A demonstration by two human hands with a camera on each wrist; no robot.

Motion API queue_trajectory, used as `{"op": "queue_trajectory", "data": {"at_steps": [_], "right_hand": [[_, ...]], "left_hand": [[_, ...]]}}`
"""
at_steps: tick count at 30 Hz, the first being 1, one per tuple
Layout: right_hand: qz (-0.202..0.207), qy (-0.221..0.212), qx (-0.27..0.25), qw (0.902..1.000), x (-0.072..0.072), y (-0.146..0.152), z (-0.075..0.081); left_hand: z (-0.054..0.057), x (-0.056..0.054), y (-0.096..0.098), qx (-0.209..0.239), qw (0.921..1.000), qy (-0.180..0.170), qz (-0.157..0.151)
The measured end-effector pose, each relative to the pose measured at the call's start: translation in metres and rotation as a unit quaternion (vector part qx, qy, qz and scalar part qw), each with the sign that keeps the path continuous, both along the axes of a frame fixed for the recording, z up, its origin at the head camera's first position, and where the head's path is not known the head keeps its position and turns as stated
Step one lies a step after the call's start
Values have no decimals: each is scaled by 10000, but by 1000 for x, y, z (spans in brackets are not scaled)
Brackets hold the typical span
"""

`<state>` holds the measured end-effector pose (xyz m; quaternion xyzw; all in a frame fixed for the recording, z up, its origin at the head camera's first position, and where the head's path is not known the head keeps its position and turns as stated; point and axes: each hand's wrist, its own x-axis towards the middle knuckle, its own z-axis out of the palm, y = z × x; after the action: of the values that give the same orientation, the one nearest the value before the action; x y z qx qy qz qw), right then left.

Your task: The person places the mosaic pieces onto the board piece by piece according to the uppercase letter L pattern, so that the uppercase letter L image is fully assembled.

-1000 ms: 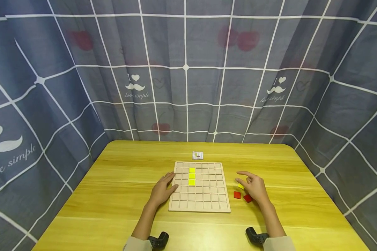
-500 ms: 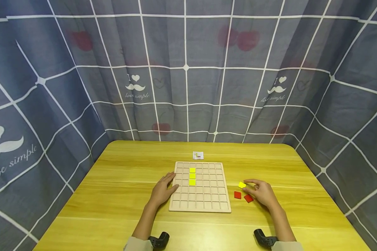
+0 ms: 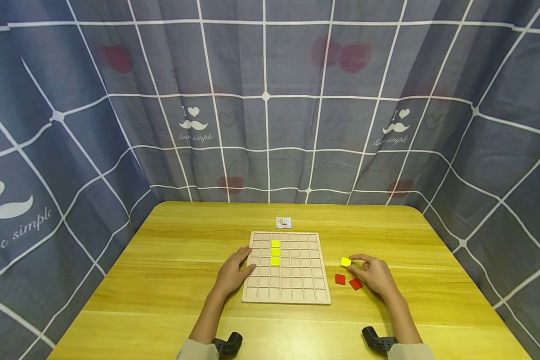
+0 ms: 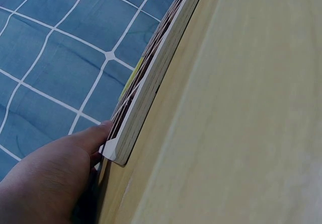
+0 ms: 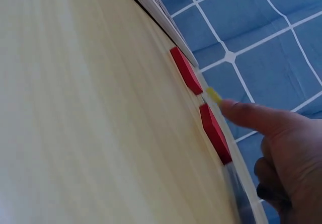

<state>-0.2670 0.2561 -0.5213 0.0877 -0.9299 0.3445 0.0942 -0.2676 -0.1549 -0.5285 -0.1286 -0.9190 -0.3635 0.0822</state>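
A square wooden grid board [image 3: 286,295] lies on the table with three yellow tiles [image 3: 275,252] in one column near its far side. My left hand [image 3: 230,274] rests at the board's left edge, fingers extended along it and thumb tip over the rim; the left wrist view shows that thumb [image 4: 93,138] against the board's edge. Right of the board, my right hand [image 3: 374,275] pinches a loose yellow tile [image 3: 345,261] by its right side between thumb and index finger. Just in front of it lie two red tiles, one straight [image 3: 340,279] and one turned [image 3: 355,284].
Behind the board lies a small white card [image 3: 283,223] printed with a grid and a coloured pattern. A grey checked curtain [image 3: 270,125] surrounds the wooden table [image 3: 162,270] at the back and sides. Black devices [image 3: 228,345] are strapped to both wrists.
My right hand has drawn back to the right, uncovering the yellow tile and the red ones, and now grips the yellow tile, which has shifted slightly away from me. The left hand stays still.
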Motion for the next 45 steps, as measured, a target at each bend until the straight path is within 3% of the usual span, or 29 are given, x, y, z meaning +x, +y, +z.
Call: {"op": "queue_trajectory", "data": {"at_steps": [10,24,35,45], "right_hand": [[323,527,-478,9969,-6,-35,14],[1419,753,-802,9838,-14,-117,17],[1810,206,-429,9823,-12,-160,3],[1873,546,34,9808,-12,-167,-3]], "left_hand": [[1,0,1,-4,10000,-24,17],[2,0,0,14,10000,-37,16],[2,1,1,15,10000,-23,21],[1,0,1,-8,10000,-39,54]]}}
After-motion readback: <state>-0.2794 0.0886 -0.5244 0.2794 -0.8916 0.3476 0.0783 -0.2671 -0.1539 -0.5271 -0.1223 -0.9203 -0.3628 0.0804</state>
